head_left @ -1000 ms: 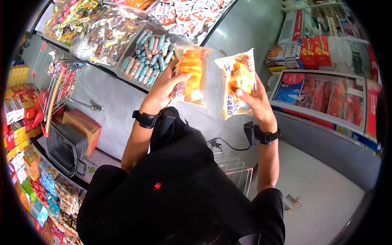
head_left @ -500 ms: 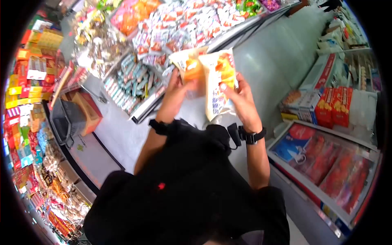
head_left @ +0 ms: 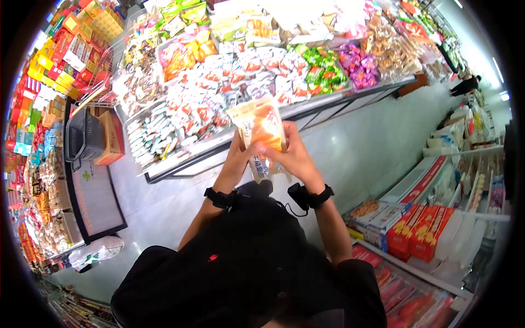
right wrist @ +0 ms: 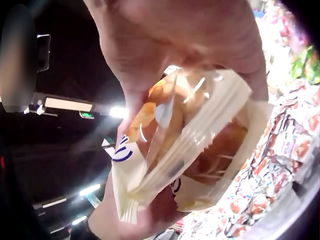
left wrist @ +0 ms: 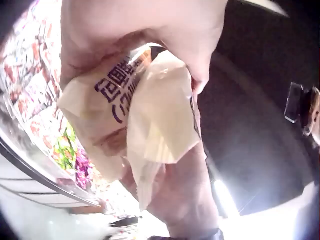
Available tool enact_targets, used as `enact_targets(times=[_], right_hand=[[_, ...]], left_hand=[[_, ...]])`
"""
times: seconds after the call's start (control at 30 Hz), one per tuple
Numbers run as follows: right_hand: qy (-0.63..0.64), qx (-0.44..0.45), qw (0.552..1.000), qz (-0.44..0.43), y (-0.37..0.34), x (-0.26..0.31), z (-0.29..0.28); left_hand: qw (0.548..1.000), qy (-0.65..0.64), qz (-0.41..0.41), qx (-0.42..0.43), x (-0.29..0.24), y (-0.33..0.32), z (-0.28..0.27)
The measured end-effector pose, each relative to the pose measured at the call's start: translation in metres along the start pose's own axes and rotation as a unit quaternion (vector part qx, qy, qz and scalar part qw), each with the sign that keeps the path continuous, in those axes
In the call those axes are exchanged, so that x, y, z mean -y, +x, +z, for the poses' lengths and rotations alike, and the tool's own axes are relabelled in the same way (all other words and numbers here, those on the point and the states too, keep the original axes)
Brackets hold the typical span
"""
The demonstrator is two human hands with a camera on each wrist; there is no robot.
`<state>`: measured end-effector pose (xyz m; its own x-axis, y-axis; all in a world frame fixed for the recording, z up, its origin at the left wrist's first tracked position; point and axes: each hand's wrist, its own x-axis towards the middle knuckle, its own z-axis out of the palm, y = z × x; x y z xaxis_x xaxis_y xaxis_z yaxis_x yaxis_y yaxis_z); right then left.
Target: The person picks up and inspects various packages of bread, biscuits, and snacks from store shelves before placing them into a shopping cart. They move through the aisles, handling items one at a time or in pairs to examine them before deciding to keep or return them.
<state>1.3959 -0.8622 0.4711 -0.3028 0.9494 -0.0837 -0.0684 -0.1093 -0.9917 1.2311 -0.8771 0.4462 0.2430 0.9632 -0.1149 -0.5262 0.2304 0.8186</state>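
Two plastic packets of bread are held together in front of my chest, one overlapping the other. In the head view the bread packet (head_left: 261, 127) on top shows golden bread and printed lettering, and it covers most of the second. My left hand (head_left: 236, 162) grips the pair from the left side. From the right, my right hand (head_left: 298, 159) grips them too, its thumb near the left thumb. The left wrist view shows cream ends of both bread packets (left wrist: 162, 110) side by side, with blue lettering on one. Brown bread shows through the clear film of a bread packet (right wrist: 215, 157) in the right wrist view.
Ahead is a display counter holding heaps of white-and-red wrapped snacks (head_left: 240, 76), green packs (head_left: 322, 68) and purple packs (head_left: 358, 65). Right stands a freezer with red boxes (head_left: 418, 232) above it. Left are a grey basket (head_left: 86, 134), a carton (head_left: 111, 138) and a trolley.
The two packets, held apart one in each hand, have come together into one stack held by both hands. The view has turned, bringing more of the display counter ahead.
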Motion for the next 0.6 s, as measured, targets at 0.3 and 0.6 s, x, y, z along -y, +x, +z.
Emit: enact_targets(times=[0.3, 0.6], right_hand=[[-0.178, 0.160, 0.970, 0.046, 0.117, 0.024, -0.134], [-0.422, 0.142, 0.895, -0.022, 0.258, 0.027, -0.206]], left_hand=[[0.991, -0.063, -0.097, 0.073, 0.044, 0.144, 0.018], [0.731, 0.625, 0.188, -0.201, -0.017, 0.251, 0.024]])
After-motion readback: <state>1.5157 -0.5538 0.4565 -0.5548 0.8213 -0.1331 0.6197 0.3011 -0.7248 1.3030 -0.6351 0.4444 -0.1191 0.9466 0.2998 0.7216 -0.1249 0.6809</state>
